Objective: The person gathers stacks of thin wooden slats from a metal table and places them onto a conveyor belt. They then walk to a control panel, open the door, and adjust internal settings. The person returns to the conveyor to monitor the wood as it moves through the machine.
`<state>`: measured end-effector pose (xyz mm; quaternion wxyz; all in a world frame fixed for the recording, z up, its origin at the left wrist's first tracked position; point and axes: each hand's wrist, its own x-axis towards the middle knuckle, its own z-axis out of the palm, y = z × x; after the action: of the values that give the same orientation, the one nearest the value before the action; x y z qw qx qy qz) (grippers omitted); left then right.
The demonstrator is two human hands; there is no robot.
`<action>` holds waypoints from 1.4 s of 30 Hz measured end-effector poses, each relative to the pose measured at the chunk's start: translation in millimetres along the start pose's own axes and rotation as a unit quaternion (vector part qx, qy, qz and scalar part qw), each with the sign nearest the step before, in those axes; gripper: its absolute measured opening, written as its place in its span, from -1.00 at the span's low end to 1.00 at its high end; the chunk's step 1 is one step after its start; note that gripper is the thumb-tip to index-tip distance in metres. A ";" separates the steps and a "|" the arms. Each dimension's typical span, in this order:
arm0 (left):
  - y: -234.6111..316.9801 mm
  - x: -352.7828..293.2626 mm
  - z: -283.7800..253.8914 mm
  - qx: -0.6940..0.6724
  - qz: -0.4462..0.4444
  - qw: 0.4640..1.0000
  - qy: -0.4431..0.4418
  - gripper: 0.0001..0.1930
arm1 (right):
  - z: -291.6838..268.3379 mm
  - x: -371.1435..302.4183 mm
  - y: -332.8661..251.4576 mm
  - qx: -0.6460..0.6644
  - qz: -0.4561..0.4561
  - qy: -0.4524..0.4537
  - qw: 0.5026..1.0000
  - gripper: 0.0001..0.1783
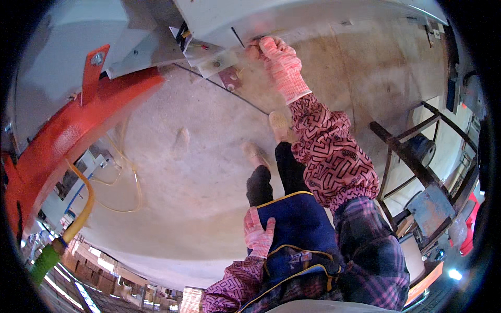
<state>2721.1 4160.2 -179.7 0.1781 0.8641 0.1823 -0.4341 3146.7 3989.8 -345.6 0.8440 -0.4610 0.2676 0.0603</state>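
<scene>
No words or numbers can be read, and the small pale mark point(299, 257) on the blue apron point(300, 221) is too blurry.

Left hand point(258, 233) and right hand point(280, 58) wear pink-and-white mottled knit gloves point(289, 78), the right one white-hemmed at the wrist. Pink oversleeves point(336, 161), black maze-like pattern, right one gathered at its upper end. Dark plaid shirt point(370, 253), purplish-pink lines. Navy apron point(297, 219), yellow-edged. Black trousers point(290, 168); beige shoes point(279, 125).
</scene>
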 end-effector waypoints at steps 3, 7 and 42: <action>5.2 -1.4 3.4 0.015 -0.007 1.000 -0.002 -0.09 | 9.9 -1.3 0.5 0.070 -0.002 -0.032 0.997 -0.70; -5.1 6.7 1.9 -0.004 0.026 0.999 0.022 -0.11 | 9.8 -4.4 4.6 0.085 -0.068 0.021 0.994 -0.70; 169.8 267.4 -145.1 -0.039 0.528 0.653 0.542 -0.28 | -24.5 8.5 1.9 -0.066 -0.204 -0.028 0.976 -0.48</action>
<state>3049.1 4122.9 -291.2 0.2802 0.8885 -0.2237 0.2863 3143.5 3969.8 -361.9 0.8131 -0.5589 0.1399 -0.0825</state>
